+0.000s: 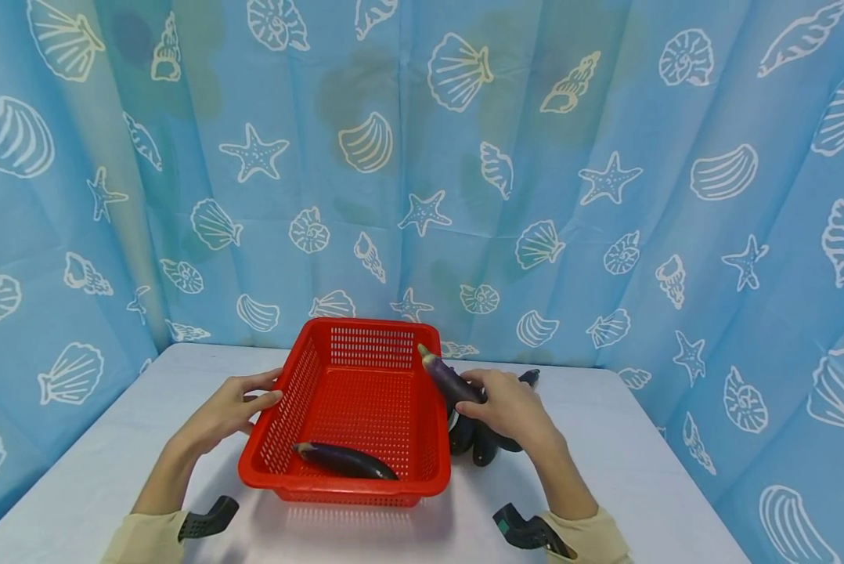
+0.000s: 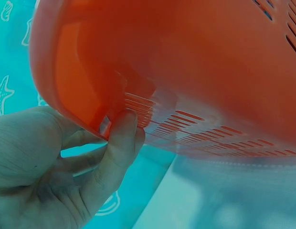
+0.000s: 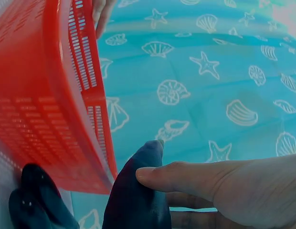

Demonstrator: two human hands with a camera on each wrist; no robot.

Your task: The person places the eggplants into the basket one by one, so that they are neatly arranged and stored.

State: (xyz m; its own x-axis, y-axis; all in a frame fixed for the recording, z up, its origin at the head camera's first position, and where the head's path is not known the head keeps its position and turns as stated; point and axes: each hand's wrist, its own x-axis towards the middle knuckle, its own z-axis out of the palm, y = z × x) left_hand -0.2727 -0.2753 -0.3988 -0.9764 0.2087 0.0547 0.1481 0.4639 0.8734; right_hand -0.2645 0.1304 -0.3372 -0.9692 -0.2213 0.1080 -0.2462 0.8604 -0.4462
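A red plastic basket (image 1: 344,486) with slotted walls stands on the white table. My left hand (image 1: 228,413) grips its left rim; the thumb (image 2: 120,131) lies against the outer wall in the left wrist view. In my right hand (image 1: 513,403) is a dark purple eggplant (image 1: 445,379), held between thumb and fingers. Its green stem end points up and left, over the basket's right rim. One eggplant (image 1: 348,460) lies inside the basket along the near wall.
Several more eggplants (image 1: 485,449) are heaped against the basket's right side, partly hidden by my right hand and the held eggplant. A blue curtain (image 1: 422,258) with shell prints hangs behind the white table (image 1: 626,454).
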